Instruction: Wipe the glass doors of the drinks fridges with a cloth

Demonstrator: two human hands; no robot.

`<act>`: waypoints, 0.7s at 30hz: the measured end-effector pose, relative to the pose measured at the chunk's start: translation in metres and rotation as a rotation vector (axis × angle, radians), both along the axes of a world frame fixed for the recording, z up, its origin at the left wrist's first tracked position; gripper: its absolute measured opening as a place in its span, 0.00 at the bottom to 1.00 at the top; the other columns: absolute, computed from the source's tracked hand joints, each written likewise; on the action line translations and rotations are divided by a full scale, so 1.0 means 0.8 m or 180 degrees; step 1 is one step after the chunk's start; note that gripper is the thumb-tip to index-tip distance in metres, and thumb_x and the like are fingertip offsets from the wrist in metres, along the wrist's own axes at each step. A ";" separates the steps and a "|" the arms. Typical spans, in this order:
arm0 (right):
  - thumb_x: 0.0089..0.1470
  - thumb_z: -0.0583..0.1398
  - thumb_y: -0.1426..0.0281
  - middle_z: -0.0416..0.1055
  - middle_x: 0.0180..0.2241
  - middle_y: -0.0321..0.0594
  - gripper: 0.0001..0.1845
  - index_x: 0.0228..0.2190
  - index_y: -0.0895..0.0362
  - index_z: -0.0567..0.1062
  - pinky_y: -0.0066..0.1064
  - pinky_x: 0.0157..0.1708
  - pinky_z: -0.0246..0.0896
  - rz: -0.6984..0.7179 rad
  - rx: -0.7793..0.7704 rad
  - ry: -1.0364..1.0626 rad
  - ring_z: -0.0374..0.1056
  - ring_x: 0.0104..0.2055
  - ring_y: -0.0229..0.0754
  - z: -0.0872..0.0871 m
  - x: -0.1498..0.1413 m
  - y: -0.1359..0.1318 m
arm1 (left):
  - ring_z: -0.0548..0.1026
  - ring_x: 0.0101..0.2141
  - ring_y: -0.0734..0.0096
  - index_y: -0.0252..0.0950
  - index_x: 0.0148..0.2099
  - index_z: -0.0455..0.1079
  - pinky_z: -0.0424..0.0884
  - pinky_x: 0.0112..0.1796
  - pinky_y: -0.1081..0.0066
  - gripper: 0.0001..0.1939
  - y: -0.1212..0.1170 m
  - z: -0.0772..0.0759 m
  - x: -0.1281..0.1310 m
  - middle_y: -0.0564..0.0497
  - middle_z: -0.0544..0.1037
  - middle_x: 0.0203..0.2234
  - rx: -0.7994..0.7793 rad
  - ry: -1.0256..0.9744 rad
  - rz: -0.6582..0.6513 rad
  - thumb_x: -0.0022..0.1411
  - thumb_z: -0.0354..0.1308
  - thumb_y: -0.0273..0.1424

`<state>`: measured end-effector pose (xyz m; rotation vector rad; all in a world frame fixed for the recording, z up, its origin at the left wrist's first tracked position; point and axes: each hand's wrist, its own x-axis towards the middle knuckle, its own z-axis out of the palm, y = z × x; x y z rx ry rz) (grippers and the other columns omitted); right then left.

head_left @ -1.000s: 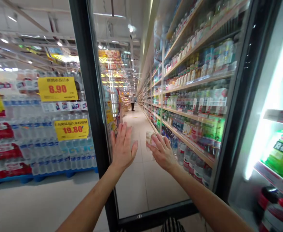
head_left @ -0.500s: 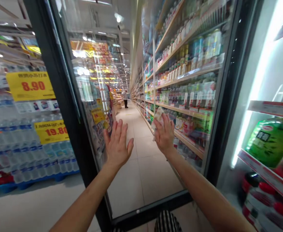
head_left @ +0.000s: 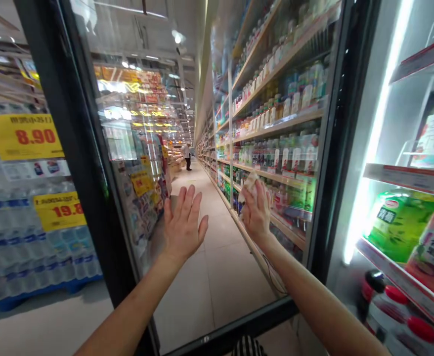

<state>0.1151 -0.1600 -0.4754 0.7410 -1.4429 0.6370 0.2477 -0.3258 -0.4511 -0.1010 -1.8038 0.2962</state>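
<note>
In front of me stands a glass door (head_left: pixel 202 277) in a black frame (head_left: pixel 102 207). My left hand (head_left: pixel 185 225) is open, palm towards the pane with fingers stretched upward; it seems to lie on the glass. My right hand (head_left: pixel 257 210) holds a crumpled whitish cloth (head_left: pixel 252 181) towards the right part of the pane. Only the cloth's edges show past my fingers, and the rest is hidden under the hand.
To the right, a lit cooler holds a green pack (head_left: pixel 398 225) and red-capped bottles (head_left: pixel 420 329). Packs of water bottles (head_left: pixel 27 247) with yellow price signs (head_left: pixel 26 136) stand at left. Bottle shelves and a distant person (head_left: pixel 188 157) appear in the pane.
My right hand and the cloth have shifted slightly to the right on the pane. My left hand stays nearly in place. The door and surroundings have slid left in view.
</note>
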 end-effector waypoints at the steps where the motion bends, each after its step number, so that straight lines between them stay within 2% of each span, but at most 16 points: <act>1: 0.53 0.51 0.76 0.42 0.64 0.39 0.26 0.53 0.49 0.63 0.46 0.59 0.44 0.0017 0.0258 0.0071 0.43 0.64 0.48 -0.006 -0.002 0.005 | 0.51 0.61 0.59 0.36 0.64 0.44 0.39 0.59 0.53 0.34 0.000 0.000 0.000 0.40 0.58 0.58 -0.0001 -0.0015 0.0002 0.59 0.52 0.34; 3: 0.52 0.52 0.76 0.43 0.63 0.37 0.25 0.52 0.47 0.64 0.45 0.59 0.45 0.0020 0.0493 0.0158 0.45 0.64 0.47 -0.015 -0.010 0.018 | 0.50 0.61 0.60 0.36 0.64 0.45 0.39 0.59 0.53 0.34 -0.001 0.000 -0.001 0.40 0.58 0.58 -0.0001 -0.0021 0.0014 0.58 0.52 0.33; 4: 0.53 0.51 0.76 0.43 0.63 0.37 0.25 0.52 0.48 0.64 0.46 0.59 0.45 -0.0005 0.0363 0.0146 0.45 0.63 0.47 -0.017 -0.015 0.025 | 0.50 0.61 0.61 0.36 0.64 0.45 0.39 0.59 0.53 0.34 -0.001 -0.001 -0.001 0.40 0.58 0.58 -0.0007 -0.0005 0.0018 0.58 0.53 0.33; 7: 0.54 0.50 0.76 0.43 0.63 0.42 0.26 0.54 0.50 0.61 0.48 0.57 0.48 -0.0129 -0.0536 -0.0075 0.45 0.63 0.49 -0.013 -0.026 0.038 | 0.49 0.61 0.61 0.35 0.64 0.46 0.38 0.59 0.53 0.34 0.004 -0.001 -0.005 0.40 0.58 0.59 -0.0026 0.0022 -0.0016 0.58 0.53 0.33; 8: 0.54 0.49 0.76 0.43 0.63 0.44 0.27 0.55 0.51 0.60 0.49 0.57 0.48 -0.0154 -0.0679 -0.0139 0.45 0.63 0.49 -0.012 -0.026 0.038 | 0.49 0.61 0.61 0.35 0.64 0.46 0.39 0.59 0.53 0.34 0.007 0.000 -0.007 0.40 0.58 0.59 -0.0028 -0.0007 -0.0044 0.58 0.52 0.33; 9: 0.54 0.50 0.76 0.43 0.63 0.44 0.27 0.55 0.50 0.60 0.49 0.57 0.48 -0.0157 -0.0632 -0.0157 0.45 0.63 0.49 -0.012 -0.023 0.036 | 0.49 0.61 0.61 0.35 0.64 0.45 0.39 0.59 0.53 0.34 0.011 0.000 -0.009 0.40 0.58 0.59 -0.0024 -0.0049 -0.0077 0.58 0.52 0.33; 13: 0.52 0.52 0.75 0.49 0.62 0.38 0.25 0.52 0.46 0.65 0.45 0.58 0.47 -0.0050 0.0426 0.0132 0.46 0.63 0.46 -0.014 -0.016 0.026 | 0.51 0.61 0.60 0.36 0.64 0.44 0.40 0.59 0.53 0.34 0.027 0.002 -0.021 0.40 0.57 0.59 0.0000 -0.0129 -0.0188 0.58 0.52 0.33; 14: 0.53 0.52 0.75 0.49 0.61 0.39 0.25 0.51 0.46 0.65 0.45 0.58 0.47 -0.0055 0.0399 0.0147 0.46 0.63 0.46 -0.012 -0.019 0.028 | 0.51 0.61 0.60 0.36 0.64 0.44 0.40 0.59 0.53 0.34 0.029 0.002 -0.023 0.40 0.57 0.59 -0.0016 -0.0110 -0.0198 0.58 0.52 0.33; 18: 0.55 0.49 0.74 0.47 0.62 0.45 0.24 0.54 0.51 0.62 0.48 0.56 0.49 -0.0178 -0.0884 -0.0203 0.45 0.63 0.48 0.002 -0.039 0.042 | 0.51 0.61 0.60 0.36 0.64 0.43 0.39 0.59 0.54 0.35 0.032 0.001 -0.029 0.41 0.58 0.59 -0.0105 -0.0063 -0.0212 0.58 0.53 0.32; 19: 0.55 0.48 0.74 0.46 0.62 0.46 0.24 0.54 0.52 0.62 0.49 0.56 0.49 -0.0187 -0.0973 -0.0249 0.45 0.63 0.48 0.002 -0.041 0.044 | 0.51 0.61 0.61 0.37 0.64 0.43 0.39 0.59 0.54 0.35 0.032 0.001 -0.030 0.41 0.58 0.59 -0.0101 -0.0061 -0.0215 0.58 0.53 0.32; 21: 0.55 0.49 0.74 0.46 0.62 0.44 0.24 0.54 0.51 0.62 0.48 0.57 0.48 -0.0158 -0.0580 -0.0219 0.44 0.64 0.48 -0.005 -0.041 0.047 | 0.51 0.61 0.60 0.37 0.64 0.44 0.38 0.59 0.53 0.35 0.033 0.001 -0.031 0.41 0.58 0.59 -0.0072 -0.0045 -0.0212 0.58 0.53 0.32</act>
